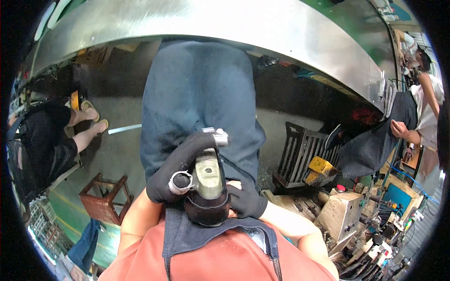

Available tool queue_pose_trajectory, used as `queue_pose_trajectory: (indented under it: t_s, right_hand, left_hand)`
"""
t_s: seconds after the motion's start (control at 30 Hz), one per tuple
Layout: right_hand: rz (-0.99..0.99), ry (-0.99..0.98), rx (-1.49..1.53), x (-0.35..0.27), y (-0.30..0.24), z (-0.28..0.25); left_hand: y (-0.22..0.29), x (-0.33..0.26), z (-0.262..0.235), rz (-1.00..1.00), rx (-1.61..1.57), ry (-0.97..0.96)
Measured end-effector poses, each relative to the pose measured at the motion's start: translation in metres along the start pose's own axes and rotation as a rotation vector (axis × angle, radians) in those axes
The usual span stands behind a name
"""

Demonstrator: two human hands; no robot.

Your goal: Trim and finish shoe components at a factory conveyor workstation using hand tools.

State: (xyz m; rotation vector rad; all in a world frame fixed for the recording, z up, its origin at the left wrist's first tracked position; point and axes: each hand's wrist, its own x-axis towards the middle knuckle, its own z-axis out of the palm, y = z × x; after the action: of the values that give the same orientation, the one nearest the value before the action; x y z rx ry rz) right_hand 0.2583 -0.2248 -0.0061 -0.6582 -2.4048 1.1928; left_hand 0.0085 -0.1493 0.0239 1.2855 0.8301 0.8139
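A black shoe (206, 210) sits in my lap, close to my belly. It is stretched over a yellow-green shoe last (209, 174), whose top faces up and has a small hole in it. My left hand (174, 165), in a black glove with white tape round the thumb and a fingertip, curves over the shoe's far end and left side. Against its right side, my right hand (246, 200), also in a black glove, has its fingers closed on the shoe. The far end of the shoe is hidden under my left hand.
A shiny metal bench edge (225, 18) curves across beyond my knees. Low at left stands a brown wooden stool (105, 199); another person's legs (86, 126) show there. Machinery (342, 210) and a slatted rack (300, 154) are on my right, near a second person (417, 107).
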Motion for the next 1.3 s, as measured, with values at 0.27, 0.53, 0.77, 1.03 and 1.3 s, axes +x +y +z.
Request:
queue_pose_trajectory:
  t_s: [0.27, 0.53, 0.77, 1.03, 1.3]
  right_hand:
    - [0.033, 0.101, 0.047, 0.011, 0.013, 0.01]
    - [0.621, 0.143, 0.602, 0.118, -0.015, -0.109]
    - [0.828, 0.109, 1.05, 0.123, 0.082, -0.097]
    - [0.584, -0.073, 0.302, 0.101, 0.096, -0.142]
    - [0.475, -0.058, -0.391, 0.112, 0.104, -0.122]
  left_hand:
    - [-0.002, 0.013, -0.011, -0.005, -0.017, -0.016]
    - [-0.077, 0.071, -0.077, -0.073, -0.96, -0.066]
    - [-0.062, 0.058, -0.006, -0.183, 0.46, 0.604]
    - [-0.073, 0.038, 0.023, -0.074, 0.629, 0.629]
    - [-0.075, 0.042, 0.018, -0.135, 0.544, 0.679]
